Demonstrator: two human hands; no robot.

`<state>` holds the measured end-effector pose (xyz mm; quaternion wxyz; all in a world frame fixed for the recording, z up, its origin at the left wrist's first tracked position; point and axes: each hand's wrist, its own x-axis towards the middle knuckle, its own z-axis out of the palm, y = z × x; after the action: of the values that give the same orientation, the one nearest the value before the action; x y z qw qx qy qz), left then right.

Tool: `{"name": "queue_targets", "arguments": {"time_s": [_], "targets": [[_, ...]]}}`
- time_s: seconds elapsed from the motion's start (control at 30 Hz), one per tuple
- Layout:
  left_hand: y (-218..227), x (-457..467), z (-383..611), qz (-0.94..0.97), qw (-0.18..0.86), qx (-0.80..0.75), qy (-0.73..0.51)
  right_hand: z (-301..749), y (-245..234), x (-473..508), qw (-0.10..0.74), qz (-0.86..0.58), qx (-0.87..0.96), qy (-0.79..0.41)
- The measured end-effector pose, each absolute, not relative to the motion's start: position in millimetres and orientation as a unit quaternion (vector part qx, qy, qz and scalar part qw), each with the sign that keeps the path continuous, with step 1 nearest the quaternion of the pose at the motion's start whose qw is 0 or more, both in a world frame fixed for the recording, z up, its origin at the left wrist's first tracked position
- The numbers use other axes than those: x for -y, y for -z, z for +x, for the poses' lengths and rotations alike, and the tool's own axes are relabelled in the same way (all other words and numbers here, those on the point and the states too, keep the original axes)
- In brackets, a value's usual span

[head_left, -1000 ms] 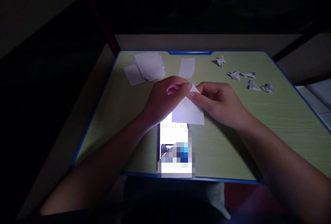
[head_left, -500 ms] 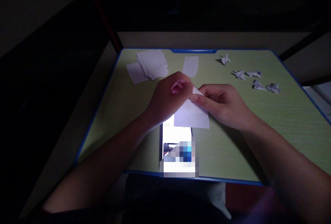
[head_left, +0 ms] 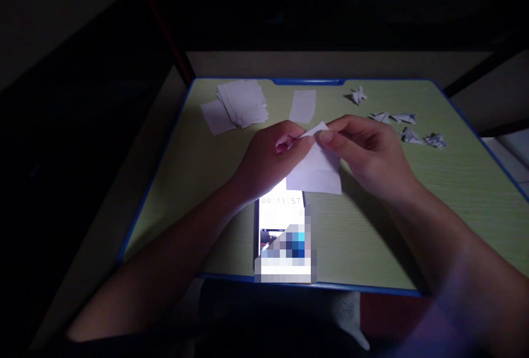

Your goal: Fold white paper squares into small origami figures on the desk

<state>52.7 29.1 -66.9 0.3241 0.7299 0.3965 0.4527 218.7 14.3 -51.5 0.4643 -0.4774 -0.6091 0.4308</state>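
Observation:
Between my hands a sheet of white paper (head_left: 314, 168) is held up above the table, with its top narrowed to a folded point. My left hand (head_left: 275, 151) pinches its upper left side, the thumb lying along the slanted edge. Near the tip, the thumb of my right hand (head_left: 372, 151) presses on the paper, and the other fingers curl behind it. The sheet's lower edge hangs just over the top of a lit phone (head_left: 281, 212), which lies on the table showing a timer.
On the green, blue-rimmed table (head_left: 198, 209), a stack of white paper (head_left: 243, 102) lies back left. A single sheet (head_left: 303, 106) is at the back middle. Several small folded paper pieces, among them a spiky one (head_left: 357, 96) and a crumpled-looking one (head_left: 435, 140), lie back right.
The paper has shifted slightly up and right, uncovering the phone's timer digits. My right hand has moved up to the tip, and my left thumb now lies straighter along the fold.

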Motion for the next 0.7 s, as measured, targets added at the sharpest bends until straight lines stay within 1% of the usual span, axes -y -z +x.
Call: {"name": "queue_targets", "arguments": {"time_s": [0.1, 0.23, 0.33, 0.4, 0.47, 0.7], "targets": [[65.6, -27.5, 53.1, 0.731, 0.324, -0.407, -0.442, 220.1, 52.7, -15.7, 0.475, -0.487, 0.599, -0.423], [62.2, -25.8, 51.9, 0.729, 0.349, -0.414, -0.419, 220.9, 54.5, -16.4, 0.482, -0.491, 0.588, -0.425], [59.6, -25.4, 49.8, 0.727, 0.391, -0.403, -0.397, 220.5, 55.8, -16.1, 0.488, -0.489, 0.577, -0.436], [58.7, -25.3, 48.9, 0.714, 0.428, -0.389, -0.394, 219.9, 57.3, -15.9, 0.491, -0.479, 0.564, -0.459], [58.5, -25.3, 48.5, 0.707, 0.445, -0.382, -0.396, 219.3, 59.1, -16.0, 0.503, -0.463, 0.55, -0.48], [61.5, -25.6, 49.0, 0.704, 0.44, -0.399, -0.39, 219.5, 63.2, -18.9, 0.507, -0.448, 0.538, -0.503]]}}
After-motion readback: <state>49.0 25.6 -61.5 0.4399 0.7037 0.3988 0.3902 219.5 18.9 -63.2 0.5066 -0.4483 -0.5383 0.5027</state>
